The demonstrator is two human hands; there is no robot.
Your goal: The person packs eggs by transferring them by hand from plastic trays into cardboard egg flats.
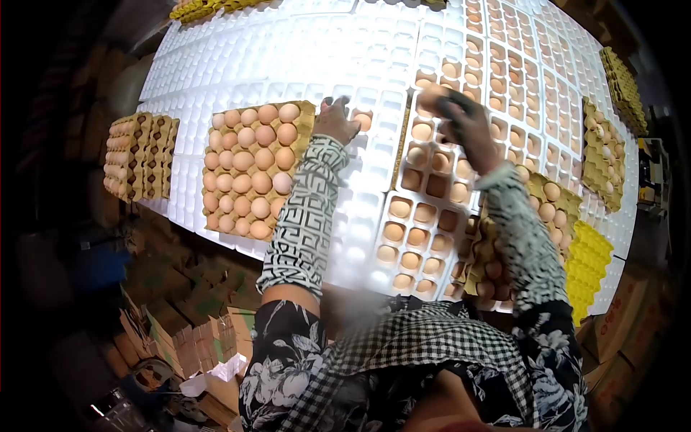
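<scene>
Left: brown carton (308, 117) filled with eggs, set in from the near edge; beside it, left hand (337, 119), fingers spread and seemingly empty, next to a lone egg (363, 122) in a white tray (366, 162) offering open cups. Centre-right: right hand (464, 119), blurred, apparently pinching one egg (430, 99) above an egg-bearing white tray (432, 144); step judged as single-egg handling, calling for light grip and clearance over neighbours. Right: yellow tray (589, 266) at near edge, crowding the right arm's room.
</scene>
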